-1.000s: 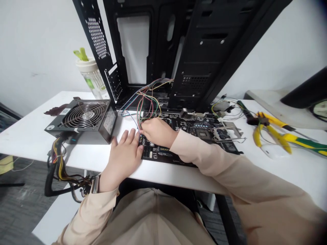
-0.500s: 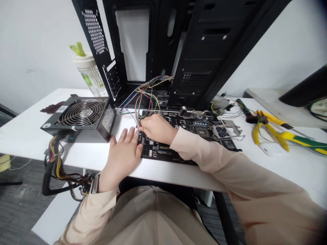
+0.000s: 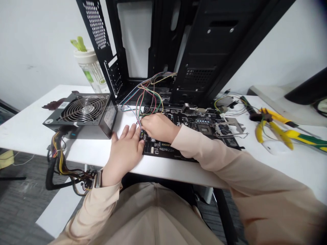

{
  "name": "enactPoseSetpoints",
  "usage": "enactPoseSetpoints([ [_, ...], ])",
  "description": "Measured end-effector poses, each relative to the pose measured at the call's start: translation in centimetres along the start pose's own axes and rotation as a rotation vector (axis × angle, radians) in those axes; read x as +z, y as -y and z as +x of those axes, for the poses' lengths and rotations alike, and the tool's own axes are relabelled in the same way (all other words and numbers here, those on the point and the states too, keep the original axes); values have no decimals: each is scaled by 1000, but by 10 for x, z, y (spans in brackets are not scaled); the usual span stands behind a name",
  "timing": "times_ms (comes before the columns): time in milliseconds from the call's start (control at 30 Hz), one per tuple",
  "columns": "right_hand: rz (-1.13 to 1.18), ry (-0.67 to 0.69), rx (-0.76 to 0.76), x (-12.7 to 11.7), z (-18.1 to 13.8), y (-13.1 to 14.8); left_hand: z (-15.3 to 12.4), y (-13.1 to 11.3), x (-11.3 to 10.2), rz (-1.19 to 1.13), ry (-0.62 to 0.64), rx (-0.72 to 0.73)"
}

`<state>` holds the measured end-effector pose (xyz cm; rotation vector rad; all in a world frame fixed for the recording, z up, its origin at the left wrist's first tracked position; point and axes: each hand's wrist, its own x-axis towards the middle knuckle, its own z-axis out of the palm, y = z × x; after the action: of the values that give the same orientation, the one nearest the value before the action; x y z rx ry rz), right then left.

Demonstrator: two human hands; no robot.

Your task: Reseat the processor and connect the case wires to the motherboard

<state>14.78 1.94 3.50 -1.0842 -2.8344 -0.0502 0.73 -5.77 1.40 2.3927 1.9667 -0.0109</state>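
A black motherboard (image 3: 176, 149) lies flat on the white table, its processor socket (image 3: 205, 129) toward the right. Over its left part, my right hand (image 3: 160, 127) is closed, fingertips pinched among thin coloured wires (image 3: 150, 92) at the board's left edge. Those fingers hide whatever they grip, though the wires run straight into them. My left hand (image 3: 127, 146) lies flat on the table with fingers spread, its thumb and fingertips against the board's left edge. The wires come from a black computer case (image 3: 199, 58) standing behind the board.
Left of my hands sits a power supply (image 3: 83, 115), its bundled cables (image 3: 60, 160) hanging over the table edge. A clear bottle (image 3: 92, 69) stands behind it. Yellow-handled pliers (image 3: 274, 129), a green-yellow screwdriver (image 3: 304, 139) and a white computer mouse (image 3: 276, 147) lie at right.
The view has shifted slightly, so everything sits a little further right and higher. Both hands keep nearly the same place and pose at the board's left edge.
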Motion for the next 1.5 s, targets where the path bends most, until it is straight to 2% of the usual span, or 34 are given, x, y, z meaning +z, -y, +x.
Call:
enactPoseSetpoints([
  [333,88,-44,140,-1,8,-3,-1,0,1,5,-16,12],
  [567,45,-73,58,0,3,0,0,-2,0,-29,-5,-8],
  [700,77,-222,-5,-1,0,6,0,-3,-1,-58,-18,-14],
  [967,377,-357,52,5,1,-10,-2,-1,2,-41,-50,-1],
  [1200,633,-312,159,6,2,-6,-5,0,3,-119,-128,-9],
  [1333,604,-323,227,-4,-1,-2,-6,2,2,-169,-170,3],
  [1433,485,-271,257,-21,-6,-5,-6,3,1,-203,-196,-2],
  [1500,420,-282,262,-35,-10,-10,-6,3,1,-216,-206,-3],
])
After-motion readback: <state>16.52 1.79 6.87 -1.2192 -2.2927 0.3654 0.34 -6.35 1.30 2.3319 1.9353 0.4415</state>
